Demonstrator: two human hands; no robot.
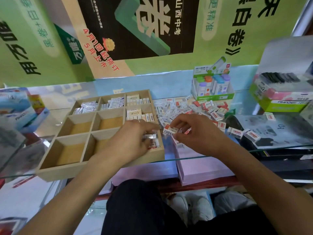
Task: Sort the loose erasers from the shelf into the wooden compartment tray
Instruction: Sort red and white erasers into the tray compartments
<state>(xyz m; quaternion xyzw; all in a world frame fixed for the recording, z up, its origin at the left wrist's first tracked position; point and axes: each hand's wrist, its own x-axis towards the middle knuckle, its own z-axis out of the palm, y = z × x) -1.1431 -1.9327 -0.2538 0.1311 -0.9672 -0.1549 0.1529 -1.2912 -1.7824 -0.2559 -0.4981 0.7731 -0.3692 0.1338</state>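
The glass shelf carries the wooden compartment tray, a 3-by-3 grid: the back row and the middle-right cell hold packed erasers, 4 cells show bare wood. Just right of the tray lies the heap of loose erasers, white and red, many barcode-up. The left hand reaches into the near-right cell, fingers curled over wrapped erasers there; whether it grips 1 is hidden. The right hand pinches a single eraser by its long sides. These look light, stiff and slick in their wrappers, so a side pinch suits. Labels are too blurred to read.
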